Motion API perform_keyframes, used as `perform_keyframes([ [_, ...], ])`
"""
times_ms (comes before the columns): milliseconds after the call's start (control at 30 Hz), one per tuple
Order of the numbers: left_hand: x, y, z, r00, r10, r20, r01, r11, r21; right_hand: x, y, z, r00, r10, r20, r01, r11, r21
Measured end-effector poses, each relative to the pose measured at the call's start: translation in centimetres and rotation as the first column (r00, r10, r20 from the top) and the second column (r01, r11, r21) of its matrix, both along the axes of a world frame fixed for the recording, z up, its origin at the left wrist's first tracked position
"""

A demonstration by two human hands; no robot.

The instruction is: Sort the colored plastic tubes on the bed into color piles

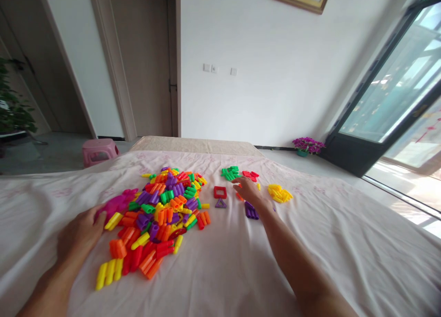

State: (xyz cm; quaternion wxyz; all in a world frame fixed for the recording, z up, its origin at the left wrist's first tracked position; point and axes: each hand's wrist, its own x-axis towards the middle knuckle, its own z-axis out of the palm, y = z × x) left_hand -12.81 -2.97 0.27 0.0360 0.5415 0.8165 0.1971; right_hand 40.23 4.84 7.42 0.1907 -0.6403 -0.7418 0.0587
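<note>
In the head view, a pale sheet [206, 280] spreads before a white wall [241, 36]. A pile [177, 202] of coloured tube blocks lies on it, left of centre. The left hand [81, 229] reaches a magenta thing [117, 206] at the pile's left edge; I cannot tell whether its fingers clamp it. Just beside, a yellow block [113, 221] slants away rightward along its length. The right hand [253, 191] hovers, thumb and fingers slightly apart, near small orange pieces [239, 197]; contact is unclear. Below it, a purple block's [251, 211] tubes run away from the person, leaning left.
</note>
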Motion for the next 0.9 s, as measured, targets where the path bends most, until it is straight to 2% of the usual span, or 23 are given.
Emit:
perform_keyframes([
  [67,0.0,0.0,0.0,1.0,0.0,-0.001,0.0,1.0,0.0,-1.8,-1.3,-0.3,0.994,0.109,-0.023,-0.108,0.993,0.044],
  [200,-0.1,0.0,-0.1,1.0,-0.018,-0.008,0.018,1.0,-0.002,-6.1,-3.6,-1.2,0.944,0.33,-0.032,-0.327,0.943,0.07],
  [333,0.0,-0.1,0.0,1.0,-0.019,-0.003,0.019,1.0,-0.002,-9.0,-4.6,-2.3,0.916,0.399,0.046,-0.401,0.912,0.086],
  [500,0.1,-0.2,0.1,1.0,-0.011,-0.003,0.011,1.0,-0.003,-9.7,-4.7,-3.2,0.907,0.395,0.146,-0.406,0.913,0.051],
  [667,0.0,0.0,0.1,1.0,0.003,0.008,-0.003,0.999,-0.048,-6.9,-3.8,-2.1,0.961,0.275,0.038,-0.278,0.954,0.11],
  [800,-0.3,0.2,-0.2,1.0,0.013,0.009,-0.012,0.998,-0.066,-1.6,-2.4,-0.5,0.996,0.002,-0.088,0.008,0.993,0.118],
  [900,-0.6,0.5,-0.7,1.0,-0.014,-0.014,0.013,0.999,-0.032,3.2,-1.8,-0.3,0.974,-0.203,-0.098,0.214,0.969,0.12],
])
